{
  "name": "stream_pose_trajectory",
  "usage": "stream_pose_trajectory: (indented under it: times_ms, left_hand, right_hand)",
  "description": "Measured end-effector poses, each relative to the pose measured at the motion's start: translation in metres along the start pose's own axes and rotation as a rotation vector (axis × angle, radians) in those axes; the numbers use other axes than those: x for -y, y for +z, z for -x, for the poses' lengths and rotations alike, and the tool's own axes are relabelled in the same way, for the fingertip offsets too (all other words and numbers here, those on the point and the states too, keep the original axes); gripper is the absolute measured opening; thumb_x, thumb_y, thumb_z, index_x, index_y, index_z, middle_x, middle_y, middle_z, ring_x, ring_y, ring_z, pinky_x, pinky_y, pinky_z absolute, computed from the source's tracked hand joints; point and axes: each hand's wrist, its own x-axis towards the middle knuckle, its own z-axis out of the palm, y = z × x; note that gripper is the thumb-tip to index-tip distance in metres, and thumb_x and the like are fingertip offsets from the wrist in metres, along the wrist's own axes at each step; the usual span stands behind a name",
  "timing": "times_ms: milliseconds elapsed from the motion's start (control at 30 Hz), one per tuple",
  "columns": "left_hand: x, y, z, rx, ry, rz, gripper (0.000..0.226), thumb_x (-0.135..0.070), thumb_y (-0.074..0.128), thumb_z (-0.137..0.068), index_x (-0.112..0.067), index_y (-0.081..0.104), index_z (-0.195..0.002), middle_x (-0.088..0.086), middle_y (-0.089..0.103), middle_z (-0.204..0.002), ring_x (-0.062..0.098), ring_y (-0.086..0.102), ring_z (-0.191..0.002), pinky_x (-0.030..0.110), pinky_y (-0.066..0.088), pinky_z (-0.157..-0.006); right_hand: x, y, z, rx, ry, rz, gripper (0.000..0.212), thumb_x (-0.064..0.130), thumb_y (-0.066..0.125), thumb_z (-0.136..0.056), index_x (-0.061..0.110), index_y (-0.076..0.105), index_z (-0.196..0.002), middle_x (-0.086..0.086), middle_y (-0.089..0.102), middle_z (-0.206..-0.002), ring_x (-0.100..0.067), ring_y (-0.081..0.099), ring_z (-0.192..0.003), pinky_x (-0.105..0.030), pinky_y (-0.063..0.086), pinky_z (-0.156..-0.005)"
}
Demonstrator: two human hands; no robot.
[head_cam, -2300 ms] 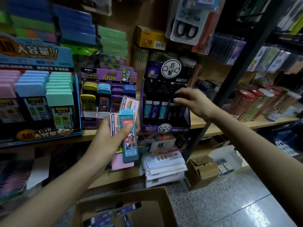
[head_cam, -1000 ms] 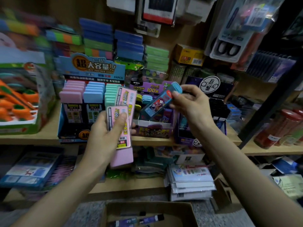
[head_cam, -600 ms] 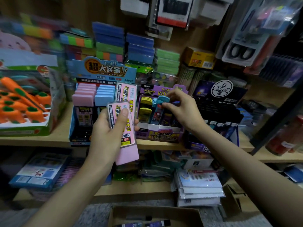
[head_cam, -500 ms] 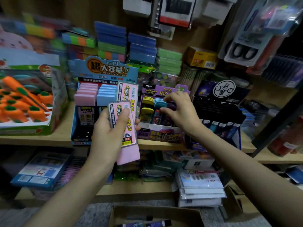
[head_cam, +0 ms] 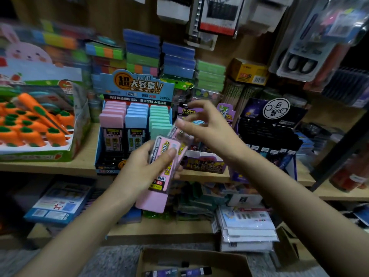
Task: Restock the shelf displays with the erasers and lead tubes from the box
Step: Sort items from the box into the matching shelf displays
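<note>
The left hand (head_cam: 142,173) has its grip closed round two pink lead cases (head_cam: 157,198), thumb across the front one, just in front of the blue display (head_cam: 137,86) on the shelf (head_cam: 83,158). The right hand (head_cam: 207,128) hangs over their far ends, grip wide and holding nothing; blur hides any touch.

Wooden shelf (head_cam: 84,156): lead display box (head_cam: 135,87), carrot tray (head_cam: 40,156).

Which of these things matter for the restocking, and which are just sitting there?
Part of the job: pink lead packs gripped in the left hand, right hand just above them, blue lead display, purple display, cardboard box.
Just lying about: carrot toys, yellow box, packaged scissors.
</note>
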Motion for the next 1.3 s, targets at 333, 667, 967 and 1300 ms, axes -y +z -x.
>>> stream_pose_trajectory:
  times_ms: [333, 667, 967, 1300]
  left_hand:
    - [0.009, -0.015, 0.007, 0.095, -0.007, -0.596, 0.052, -0.064, 0.062, -0.058, -0.016, 0.057, -0.078, -0.004, 0.061, -0.058, 0.001, 0.053, -0.049, 0.02, 0.039, -0.048]
    - [0.011, -0.001, 0.016, -0.223, 0.227, -0.509, 0.046, -0.069, 0.046, -0.075, -0.025, 0.058, -0.075, 0.0, 0.059, -0.074, 0.007, 0.056, -0.071, 0.013, 0.039, -0.064]
    - [0.008, 0.01, 0.012, -0.247, 0.048, 0.284, 0.049, -0.032, 0.061, -0.077, -0.008, 0.056, -0.119, 0.011, 0.067, -0.114, 0.024, 0.062, -0.109, 0.04, 0.046, -0.097]
    - [-0.003, -0.051, 0.007, -0.201, 0.071, -0.058, 0.043, -0.025, 0.073, -0.065, -0.017, 0.064, -0.106, 0.002, 0.074, -0.096, 0.018, 0.071, -0.088, 0.032, 0.056, -0.076]
  right_hand:
    - [-0.007, 0.009, 0.031, 0.375, 0.219, -0.137, 0.009, 0.016, 0.071, -0.081, 0.021, 0.066, -0.087, 0.003, 0.068, -0.086, -0.016, 0.065, -0.073, -0.025, 0.056, -0.062]
    - [-0.02, 0.01, 0.043, -0.349, 0.201, -0.529, 0.009, 0.017, 0.068, -0.085, 0.017, 0.066, -0.094, -0.002, 0.073, -0.092, -0.018, 0.069, -0.08, -0.033, 0.056, -0.076]
    - [-0.013, 0.059, 0.078, -0.226, 0.238, -0.755, 0.02, 0.02, 0.062, -0.088, 0.014, 0.064, -0.107, -0.007, 0.072, -0.099, -0.017, 0.07, -0.091, -0.023, 0.055, -0.071]
    - [0.037, 0.055, 0.01, -0.079, -0.095, 0.106, 0.033, 0.034, 0.065, -0.086, 0.019, 0.06, -0.115, 0.002, 0.06, -0.105, -0.007, 0.056, -0.088, -0.023, 0.047, -0.078]
